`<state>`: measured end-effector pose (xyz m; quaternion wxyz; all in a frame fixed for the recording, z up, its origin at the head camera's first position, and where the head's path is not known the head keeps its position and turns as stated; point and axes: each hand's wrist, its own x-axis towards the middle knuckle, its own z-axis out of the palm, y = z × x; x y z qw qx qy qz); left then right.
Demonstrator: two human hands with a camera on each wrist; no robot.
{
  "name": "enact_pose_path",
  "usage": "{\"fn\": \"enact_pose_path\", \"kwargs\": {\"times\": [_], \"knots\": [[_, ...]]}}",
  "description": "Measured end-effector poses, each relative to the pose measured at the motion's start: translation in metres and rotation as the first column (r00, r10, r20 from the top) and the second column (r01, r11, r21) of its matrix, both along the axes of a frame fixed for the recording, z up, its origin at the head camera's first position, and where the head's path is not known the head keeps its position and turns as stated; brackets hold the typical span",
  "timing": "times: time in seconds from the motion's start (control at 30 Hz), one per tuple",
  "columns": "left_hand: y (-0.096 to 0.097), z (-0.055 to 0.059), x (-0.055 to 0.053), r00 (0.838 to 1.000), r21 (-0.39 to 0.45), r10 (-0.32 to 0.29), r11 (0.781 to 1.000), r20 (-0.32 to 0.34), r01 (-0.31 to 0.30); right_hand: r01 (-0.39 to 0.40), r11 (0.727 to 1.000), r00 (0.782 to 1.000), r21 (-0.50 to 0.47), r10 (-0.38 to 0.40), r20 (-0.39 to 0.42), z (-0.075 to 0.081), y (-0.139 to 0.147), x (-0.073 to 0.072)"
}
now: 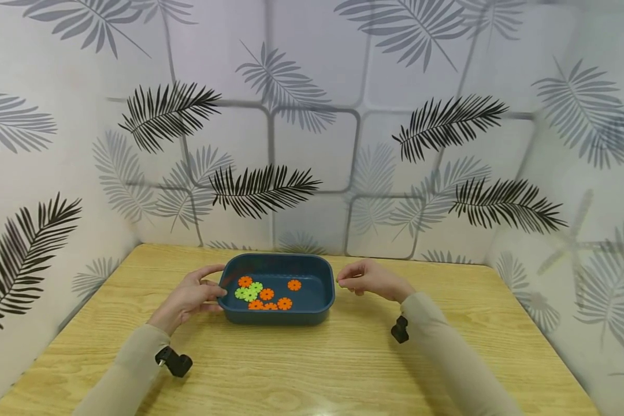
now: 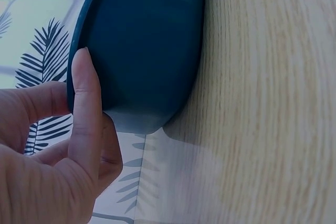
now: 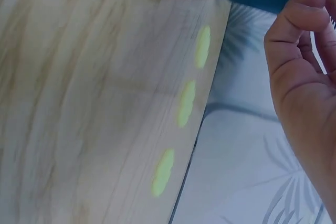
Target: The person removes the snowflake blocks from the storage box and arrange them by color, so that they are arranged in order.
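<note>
A dark blue tray (image 1: pixel 278 318) stands on the table and holds several orange notched plastic discs (image 1: pixel 294 285) and 3 yellow-green ones (image 1: pixel 251 294). At the tray's left end, my left hand (image 1: pixel 195 296) grips the rim, with the thumb on one side and fingers on the other. Just beyond the right rim is my right hand (image 1: pixel 371 278), thumb and fingertips pinched together. A small yellow-green sliver shows at those fingertips, seemingly a disc's edge; the rest is hidden. In the right wrist view, 3 yellow-green discs (image 3: pixel 186 103) lie in a row on the tabletop.
The wooden table (image 1: pixel 291 370) ends at a wall (image 1: pixel 312 144) printed with leaves, and side walls rise left and right. The row of loose discs lies near the table's edge. Black wrist cameras (image 1: pixel 174 361) are strapped over both sleeves.
</note>
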<state>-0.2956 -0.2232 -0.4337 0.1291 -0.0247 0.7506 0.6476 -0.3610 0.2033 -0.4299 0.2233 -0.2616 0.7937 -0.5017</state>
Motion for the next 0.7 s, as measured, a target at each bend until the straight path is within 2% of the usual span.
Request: {"fn": "enact_pose_path", "kwargs": {"times": [0.17,0.47,0.7], "knots": [[0.001,-0.001,0.0,1.0,0.001,0.0,1.0,-0.002,0.0,0.006,0.998,1.0,-0.055,-0.005,0.02,0.003,-0.014,0.008],[0.002,0.002,0.001,1.0,-0.01,0.001,1.0,-0.002,-0.001,0.135,0.987,0.991,-0.091,-0.133,0.026,0.013,-0.047,0.024],[0.002,0.002,0.002,1.0,-0.006,0.002,1.0,0.008,-0.002,0.123,0.989,0.992,-0.078,-0.12,0.04,0.015,-0.075,0.024]]}}
